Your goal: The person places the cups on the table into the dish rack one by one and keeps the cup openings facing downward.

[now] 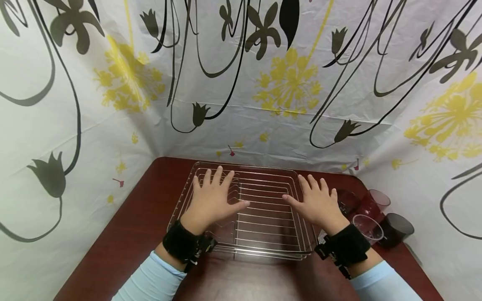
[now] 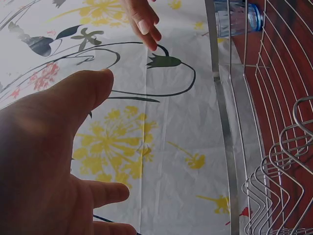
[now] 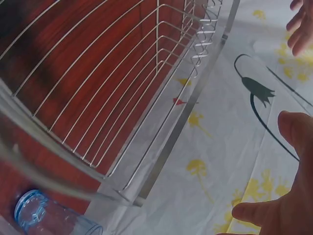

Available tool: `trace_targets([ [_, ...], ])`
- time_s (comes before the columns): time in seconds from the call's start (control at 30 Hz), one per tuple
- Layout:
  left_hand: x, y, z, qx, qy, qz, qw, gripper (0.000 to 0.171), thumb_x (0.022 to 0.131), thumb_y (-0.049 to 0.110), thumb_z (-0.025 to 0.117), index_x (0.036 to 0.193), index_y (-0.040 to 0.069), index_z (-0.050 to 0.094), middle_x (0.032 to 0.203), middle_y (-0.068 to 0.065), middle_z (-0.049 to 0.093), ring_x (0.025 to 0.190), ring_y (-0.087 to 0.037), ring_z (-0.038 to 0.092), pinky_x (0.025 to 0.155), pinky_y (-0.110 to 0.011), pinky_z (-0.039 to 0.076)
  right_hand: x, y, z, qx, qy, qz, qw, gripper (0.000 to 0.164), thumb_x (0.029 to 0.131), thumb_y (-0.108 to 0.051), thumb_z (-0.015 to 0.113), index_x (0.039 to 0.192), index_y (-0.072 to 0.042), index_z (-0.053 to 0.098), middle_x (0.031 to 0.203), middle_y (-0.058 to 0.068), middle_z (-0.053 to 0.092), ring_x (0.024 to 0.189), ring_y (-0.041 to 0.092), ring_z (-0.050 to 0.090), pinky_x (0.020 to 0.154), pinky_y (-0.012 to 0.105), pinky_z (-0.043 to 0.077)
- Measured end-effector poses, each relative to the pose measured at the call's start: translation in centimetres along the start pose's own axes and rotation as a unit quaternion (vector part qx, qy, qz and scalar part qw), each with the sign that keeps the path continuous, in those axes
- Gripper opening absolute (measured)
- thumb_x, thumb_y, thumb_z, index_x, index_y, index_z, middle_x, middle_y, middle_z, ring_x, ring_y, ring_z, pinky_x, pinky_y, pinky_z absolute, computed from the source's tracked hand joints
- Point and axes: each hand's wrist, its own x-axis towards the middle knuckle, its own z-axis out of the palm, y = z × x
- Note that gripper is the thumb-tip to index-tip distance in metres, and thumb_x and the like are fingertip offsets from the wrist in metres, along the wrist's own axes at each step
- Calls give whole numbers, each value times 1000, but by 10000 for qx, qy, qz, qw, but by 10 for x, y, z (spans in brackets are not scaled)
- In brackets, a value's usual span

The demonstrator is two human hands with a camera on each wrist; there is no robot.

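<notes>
A silver wire dish rack (image 1: 263, 252) stands on the dark red table, with zigzag wires (image 2: 274, 161) along its left part. Over the rack's left side, my left hand (image 1: 211, 200) is held out, palm down, fingers straight and spread. My right hand (image 1: 320, 205) is spread the same way above the rack's right edge. Neither hand holds anything. In the left wrist view, the left thumb and fingers (image 2: 105, 193) stretch out beside the rack; the right wrist view shows the right thumb and a finger (image 3: 259, 211) extended.
Right of the rack, several cups stand close together: a reddish cup (image 1: 376, 200), a clear cup (image 1: 367, 228) and a dark cup (image 1: 397, 230) among them. A blue-rimmed clear cup (image 3: 54, 215) shows in the right wrist view. Patterned white cloth (image 1: 233, 92) surrounds the table (image 1: 124, 230).
</notes>
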Motion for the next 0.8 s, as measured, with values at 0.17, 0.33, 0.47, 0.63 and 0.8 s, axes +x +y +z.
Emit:
trace_targets([
  [0.17, 0, 0, 0, 28, -21, 17, 10000, 106, 78, 88, 48, 162, 29, 19, 168, -13, 13, 153, -44, 12, 115, -73, 7, -2, 6, -2, -18, -16, 32, 10000, 102, 88, -83, 37, 161, -12, 20, 162, 28, 18, 146, 57, 9, 106, 80, 6],
  [0.33, -1, 1, 1, -27, -20, 15, 10000, 106, 78, 87, 49, 161, 28, 20, 168, -13, 13, 152, -45, 13, 116, -73, 6, -3, 12, -3, -45, -54, 64, 10000, 102, 89, -82, 36, 161, -11, 20, 162, 29, 17, 145, 59, 8, 106, 80, 5],
  [0.47, -1, -1, 3, -48, -31, -1, 10000, 106, 79, 87, 48, 161, 27, 21, 168, -14, 13, 152, -45, 13, 116, -72, 6, -2, 17, -2, -5, -102, 112, 9999, 103, 89, -82, 36, 161, -11, 19, 162, 29, 16, 145, 59, 7, 106, 81, 4],
  [0.63, -1, -1, 3, -16, -62, -2, 10000, 106, 79, 86, 50, 161, 27, 21, 168, -13, 13, 152, -45, 13, 116, -72, 7, -2, 24, -1, 33, -130, 169, 9998, 103, 90, -82, 35, 161, -10, 17, 162, 30, 14, 144, 60, 6, 105, 81, 4],
  [0.8, -1, -2, 4, 53, -79, 27, 10000, 106, 79, 86, 51, 161, 27, 21, 168, -13, 13, 152, -45, 13, 116, -72, 8, -1, 30, 1, 54, -151, 203, 9997, 103, 90, -81, 36, 161, -9, 17, 162, 30, 15, 144, 61, 6, 104, 82, 4],
])
